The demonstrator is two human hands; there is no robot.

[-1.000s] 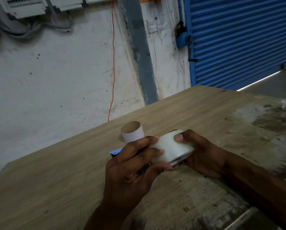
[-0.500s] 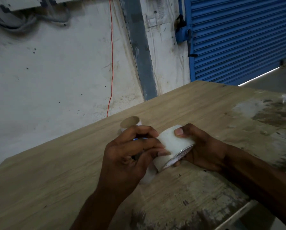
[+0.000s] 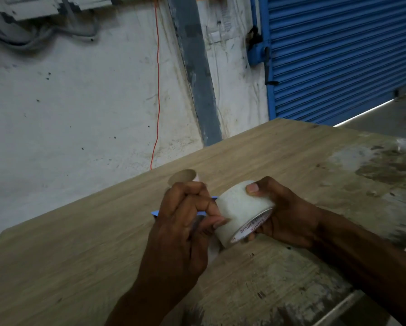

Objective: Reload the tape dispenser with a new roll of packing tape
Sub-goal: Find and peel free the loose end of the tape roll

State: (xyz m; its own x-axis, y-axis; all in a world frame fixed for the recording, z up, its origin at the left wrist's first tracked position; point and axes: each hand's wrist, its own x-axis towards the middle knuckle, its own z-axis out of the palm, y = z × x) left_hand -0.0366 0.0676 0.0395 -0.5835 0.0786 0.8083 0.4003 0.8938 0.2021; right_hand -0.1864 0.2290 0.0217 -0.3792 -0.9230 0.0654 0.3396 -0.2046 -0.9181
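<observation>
Head view: the right hand [image 3: 284, 215] gripped the new tape roll [image 3: 240, 211] just above the table [image 3: 79, 267]; the left hand [image 3: 185, 222] pinched at its outer wrap. 1 empty core [image 3: 182, 177] stood behind. The free end might tear or re-stick if peeled unevenly.

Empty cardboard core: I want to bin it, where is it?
Head view: the empty cardboard core stands on the wooden table, just beyond the left hand, near the table's far edge.
</observation>
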